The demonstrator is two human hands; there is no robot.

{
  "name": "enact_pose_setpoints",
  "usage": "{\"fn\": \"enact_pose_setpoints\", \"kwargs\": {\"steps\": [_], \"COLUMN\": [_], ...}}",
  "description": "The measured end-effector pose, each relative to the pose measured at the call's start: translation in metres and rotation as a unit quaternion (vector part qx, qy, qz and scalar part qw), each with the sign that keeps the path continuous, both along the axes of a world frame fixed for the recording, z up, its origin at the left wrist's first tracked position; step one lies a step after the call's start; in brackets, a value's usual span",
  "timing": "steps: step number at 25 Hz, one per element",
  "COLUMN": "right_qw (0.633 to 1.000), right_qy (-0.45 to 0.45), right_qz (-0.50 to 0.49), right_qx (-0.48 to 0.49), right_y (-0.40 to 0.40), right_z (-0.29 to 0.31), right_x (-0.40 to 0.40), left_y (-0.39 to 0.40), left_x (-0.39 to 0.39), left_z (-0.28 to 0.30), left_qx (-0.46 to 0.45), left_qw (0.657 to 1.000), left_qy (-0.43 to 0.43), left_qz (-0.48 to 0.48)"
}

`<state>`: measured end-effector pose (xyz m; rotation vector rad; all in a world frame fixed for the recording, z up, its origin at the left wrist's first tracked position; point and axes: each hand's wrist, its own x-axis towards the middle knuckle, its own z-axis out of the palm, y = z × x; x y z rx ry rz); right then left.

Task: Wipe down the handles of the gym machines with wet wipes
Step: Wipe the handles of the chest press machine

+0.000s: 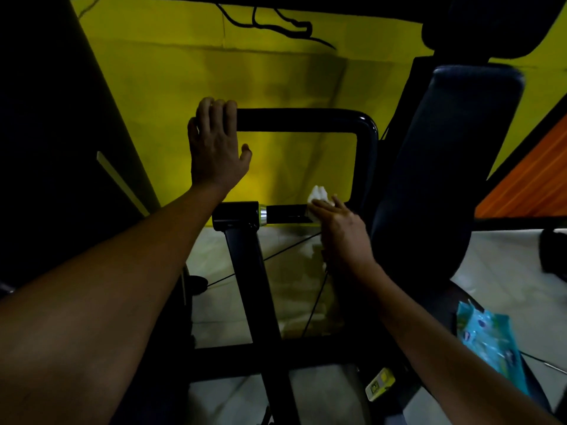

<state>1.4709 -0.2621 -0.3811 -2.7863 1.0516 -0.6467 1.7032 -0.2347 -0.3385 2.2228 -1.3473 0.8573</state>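
A black gym machine arm forms a loop: an upper horizontal bar point(300, 119) bends down on the right and joins a lower short handle point(285, 213) with a silver-green collar. My left hand point(214, 145) rests over the left end of the upper bar, fingers curled on top. A white wet wipe point(319, 194) is pressed against the right end of the lower handle, where my right hand point(343, 234) grips it. A blue wet wipes pack point(487, 338) lies at the lower right on the seat.
A dark padded backrest point(445, 167) stands upright right of the handles. A black post point(264, 302) runs down from the lower handle. Yellow wall behind, pale floor below, thin cables cross under the handle. A small yellow label point(380, 383) sits by the seat.
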Motion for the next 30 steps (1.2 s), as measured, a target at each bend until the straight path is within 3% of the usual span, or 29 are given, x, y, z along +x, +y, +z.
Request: {"fn": "enact_pose_setpoints", "kwargs": {"steps": [2,4,7,10,12,14,17,20,24,28,30], "right_qw": [0.997,0.993,0.997,0.999,0.998,0.982,0.963,0.975,0.981,0.952,0.957], "right_qy": [0.002,-0.01,-0.038,-0.024,-0.039,-0.115,-0.164,-0.155,-0.146,-0.282,-0.277], "right_qz": [0.02,-0.03,-0.072,-0.026,-0.019,-0.064,-0.087,-0.026,0.035,-0.033,0.001], "right_qx": [-0.068,-0.118,-0.018,0.003,-0.055,-0.138,-0.195,-0.16,-0.122,-0.113,-0.087], "right_y": [-0.011,-0.015,0.001,-0.002,-0.008,-0.025,-0.065,-0.085,-0.054,-0.065,-0.072], "right_z": [0.003,0.004,0.002,-0.005,0.006,0.025,0.062,0.06,0.028,0.078,0.103], "right_x": [-0.027,-0.033,-0.001,-0.014,-0.042,-0.054,-0.034,-0.019,-0.042,-0.027,-0.001], "left_y": [-0.001,-0.003,-0.003,-0.003,-0.004,-0.005,-0.004,-0.005,-0.008,-0.009,-0.009], "left_x": [0.002,0.001,0.0,0.002,0.004,0.004,0.004,0.006,0.009,0.009,0.009], "left_z": [-0.002,-0.003,-0.001,-0.002,-0.004,-0.004,-0.004,-0.006,-0.008,-0.011,-0.01], "left_qx": [-0.005,-0.007,0.0,-0.016,-0.029,-0.031,-0.032,-0.046,-0.054,-0.068,-0.072], "left_qw": [1.0,1.0,1.0,1.0,0.999,0.999,0.999,0.998,0.998,0.997,0.996], "left_qy": [-0.004,-0.009,0.003,-0.006,-0.016,-0.011,-0.011,-0.025,-0.032,-0.046,-0.046], "left_qz": [0.002,0.011,0.016,-0.001,-0.008,-0.008,-0.008,-0.016,-0.013,-0.006,-0.011]}}
